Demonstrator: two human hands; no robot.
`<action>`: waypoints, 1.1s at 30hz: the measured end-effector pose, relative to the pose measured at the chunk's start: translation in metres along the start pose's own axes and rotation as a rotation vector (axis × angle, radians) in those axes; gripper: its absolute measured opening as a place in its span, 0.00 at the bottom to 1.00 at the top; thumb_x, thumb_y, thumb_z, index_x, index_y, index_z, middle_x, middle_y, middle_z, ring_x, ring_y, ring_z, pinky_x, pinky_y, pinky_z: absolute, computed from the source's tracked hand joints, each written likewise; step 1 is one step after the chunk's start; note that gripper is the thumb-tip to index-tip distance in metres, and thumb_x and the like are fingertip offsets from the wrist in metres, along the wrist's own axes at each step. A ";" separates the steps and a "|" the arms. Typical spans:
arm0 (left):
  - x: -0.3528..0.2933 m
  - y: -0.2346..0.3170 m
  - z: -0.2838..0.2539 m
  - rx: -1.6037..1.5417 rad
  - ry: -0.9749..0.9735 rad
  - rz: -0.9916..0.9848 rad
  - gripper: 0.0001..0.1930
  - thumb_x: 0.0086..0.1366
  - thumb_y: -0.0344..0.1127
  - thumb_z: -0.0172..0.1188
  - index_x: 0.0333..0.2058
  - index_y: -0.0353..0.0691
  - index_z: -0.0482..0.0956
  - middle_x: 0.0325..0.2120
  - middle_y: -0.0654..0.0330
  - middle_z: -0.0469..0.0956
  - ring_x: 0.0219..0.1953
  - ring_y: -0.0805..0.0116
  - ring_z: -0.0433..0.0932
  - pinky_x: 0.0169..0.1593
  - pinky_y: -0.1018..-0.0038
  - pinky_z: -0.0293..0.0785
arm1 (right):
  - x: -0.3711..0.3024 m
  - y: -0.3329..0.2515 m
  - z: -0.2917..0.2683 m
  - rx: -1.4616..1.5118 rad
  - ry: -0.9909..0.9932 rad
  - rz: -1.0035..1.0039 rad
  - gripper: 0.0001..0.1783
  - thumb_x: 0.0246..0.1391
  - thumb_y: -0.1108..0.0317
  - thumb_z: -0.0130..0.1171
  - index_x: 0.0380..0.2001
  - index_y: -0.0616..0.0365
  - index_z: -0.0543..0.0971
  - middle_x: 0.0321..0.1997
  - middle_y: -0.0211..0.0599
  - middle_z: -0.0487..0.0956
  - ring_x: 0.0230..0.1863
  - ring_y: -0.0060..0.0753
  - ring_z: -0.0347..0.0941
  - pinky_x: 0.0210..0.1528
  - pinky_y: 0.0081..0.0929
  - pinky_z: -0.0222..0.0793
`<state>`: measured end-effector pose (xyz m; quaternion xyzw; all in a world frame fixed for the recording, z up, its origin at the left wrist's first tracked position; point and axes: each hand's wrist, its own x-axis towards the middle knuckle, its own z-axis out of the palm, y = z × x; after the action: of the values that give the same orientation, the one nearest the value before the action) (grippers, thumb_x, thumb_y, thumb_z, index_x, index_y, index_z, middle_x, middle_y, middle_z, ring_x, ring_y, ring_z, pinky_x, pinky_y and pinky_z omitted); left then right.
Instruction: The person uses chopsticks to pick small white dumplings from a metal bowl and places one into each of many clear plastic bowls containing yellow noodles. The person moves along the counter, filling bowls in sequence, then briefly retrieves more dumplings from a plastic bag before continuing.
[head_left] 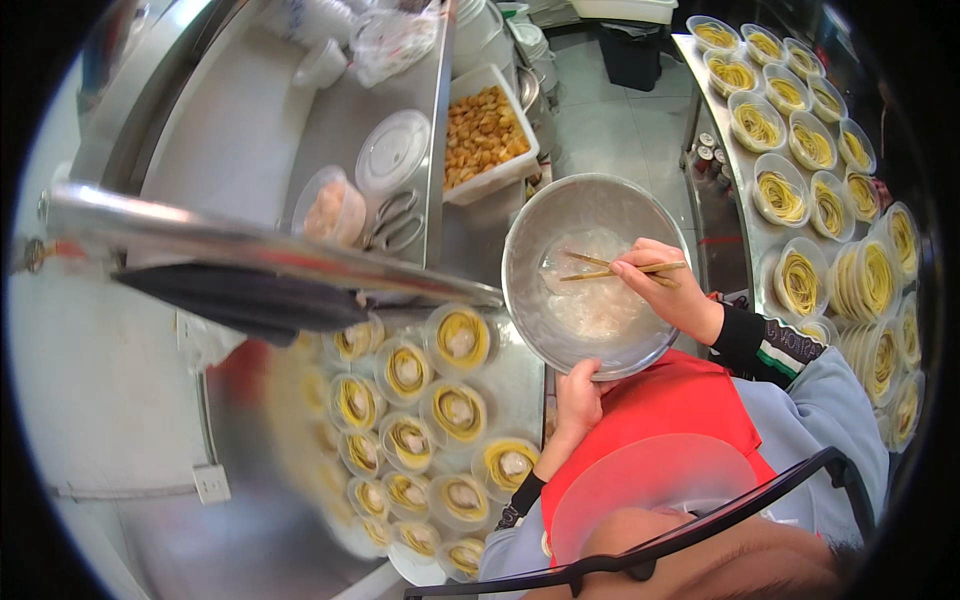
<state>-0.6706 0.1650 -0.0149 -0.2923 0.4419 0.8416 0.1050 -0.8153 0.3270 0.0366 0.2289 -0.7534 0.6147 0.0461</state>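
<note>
A large round metal mixing bowl [548, 225] is held tilted in front of my red apron. My left hand [578, 402] is closed on its near rim. Inside lies a pale, wet, pasty mass [597, 305], whose kind I cannot make out. My right hand [664, 288] grips a pair of wooden chopsticks [592, 275] over the bowl. Their tips are apart and reach down to the pale mass. To the left of the bowl, several clear plastic bowls [458, 410] hold coiled yellow noodles, most with a pale lump on top.
On the right, a metal table bears many clear bowls of yellow noodles [780, 197], some stacked. A white tub of brown cubes [489, 135] stands beyond the mixing bowl. Scissors [398, 222] and a tub of pinkish food [332, 208] sit on the left shelf. A metal bar [260, 238] crosses nearby.
</note>
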 end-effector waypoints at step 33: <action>0.191 0.145 0.034 0.010 -0.120 -0.053 0.18 0.63 0.26 0.47 0.47 0.17 0.71 0.45 0.42 0.78 0.45 0.51 0.82 0.46 0.55 0.85 | 0.193 0.070 -0.006 1.327 0.094 0.750 0.16 0.68 0.59 0.55 0.41 0.63 0.78 0.20 0.26 0.69 0.18 0.16 0.57 0.18 0.14 0.54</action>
<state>-0.9015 0.0921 -0.0127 -0.2525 0.4310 0.8523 0.1549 -1.0168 0.2869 0.0429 -0.0889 -0.2506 0.9221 -0.2811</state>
